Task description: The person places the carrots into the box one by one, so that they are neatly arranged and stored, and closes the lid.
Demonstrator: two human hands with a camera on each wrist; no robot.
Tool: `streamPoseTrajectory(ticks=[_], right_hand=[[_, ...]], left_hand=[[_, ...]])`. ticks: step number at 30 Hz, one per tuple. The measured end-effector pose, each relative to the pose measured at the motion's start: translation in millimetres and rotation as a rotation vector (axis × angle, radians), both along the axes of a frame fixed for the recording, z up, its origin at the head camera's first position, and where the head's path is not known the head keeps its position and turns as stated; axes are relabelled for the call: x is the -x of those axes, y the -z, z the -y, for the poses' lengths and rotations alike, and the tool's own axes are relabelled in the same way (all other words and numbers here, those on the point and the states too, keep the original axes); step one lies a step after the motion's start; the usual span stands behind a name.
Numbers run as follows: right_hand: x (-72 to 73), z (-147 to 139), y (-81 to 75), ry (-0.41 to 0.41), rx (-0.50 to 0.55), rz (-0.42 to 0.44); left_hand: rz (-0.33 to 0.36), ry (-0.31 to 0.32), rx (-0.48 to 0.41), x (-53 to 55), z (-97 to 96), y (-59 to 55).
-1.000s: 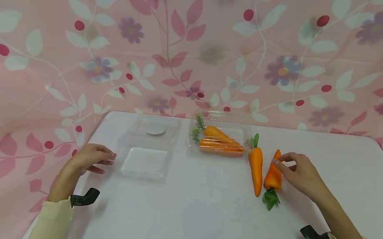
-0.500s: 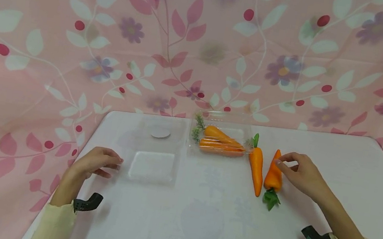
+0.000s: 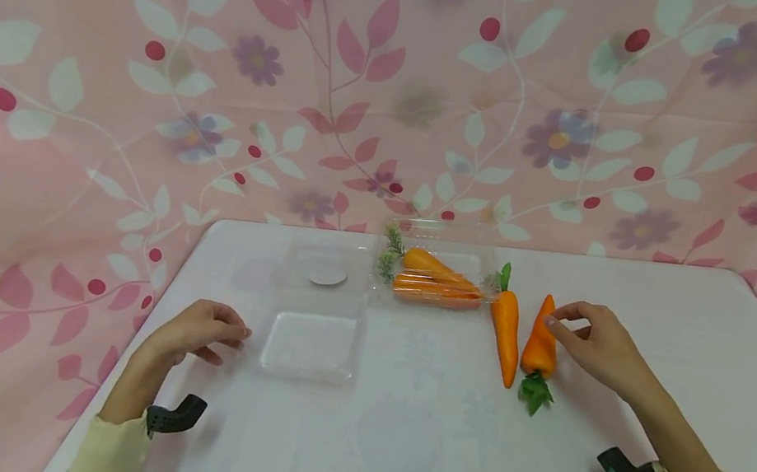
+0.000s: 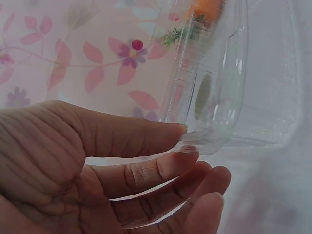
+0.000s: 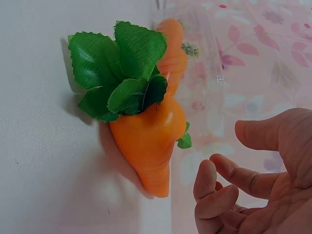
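Note:
In the head view my left hand [image 3: 204,332] is beside an open clear plastic clamshell box [image 3: 310,346] with a round pale label in its lid half. The left wrist view shows thumb and index finger pinching the box's edge [image 4: 222,124]. My right hand [image 3: 597,344] hovers, fingers loosely bent, just right of an orange carrot [image 3: 541,347] whose green leaves point toward me. From the right wrist, a gap shows between that carrot [image 5: 148,141] and the fingertips. A second carrot [image 3: 504,336] lies to its left, leaves pointing away.
Another clear plastic box [image 3: 471,264] stands at the back of the white table [image 3: 384,471], with carrots and feathery greens inside. Behind the table hangs a pink flowered cloth [image 3: 385,104]. Each wrist wears a black camera mount.
My left hand has moved right and a little nearer to me, and the clamshell box has slid along with it. The right hand and the carrots have stayed in place.

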State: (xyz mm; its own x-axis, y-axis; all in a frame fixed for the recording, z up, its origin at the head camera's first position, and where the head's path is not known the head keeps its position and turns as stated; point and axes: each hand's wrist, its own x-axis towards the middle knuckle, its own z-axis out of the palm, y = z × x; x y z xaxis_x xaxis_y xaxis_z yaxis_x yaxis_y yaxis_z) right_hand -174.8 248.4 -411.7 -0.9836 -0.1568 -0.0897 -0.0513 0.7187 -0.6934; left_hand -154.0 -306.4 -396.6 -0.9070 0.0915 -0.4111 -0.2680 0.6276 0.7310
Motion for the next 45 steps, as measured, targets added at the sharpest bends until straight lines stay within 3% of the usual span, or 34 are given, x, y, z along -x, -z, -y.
streamPoseTrajectory(ticks=[9, 23, 31, 45], right_hand=[[-0.3, -2, 1.6, -0.003, -0.011, -0.014], [4.1, -10, 6.9, 0.003, -0.082, -0.018], [6.6, -11, 15.4, 0.001, -0.094, 0.024], [6.6, -10, 17.6, 0.017, -0.189, 0.110]], left_hand=[[0.004, 0.081, -0.001, -8.2, -3.3, -5.9], [0.004, 0.070, -0.007, -5.7, -1.7, -4.3], [0.015, 0.060, -0.022, -4.6, -0.6, -2.5], [0.011, 0.064, -0.024, -5.4, 0.2, -1.3]])
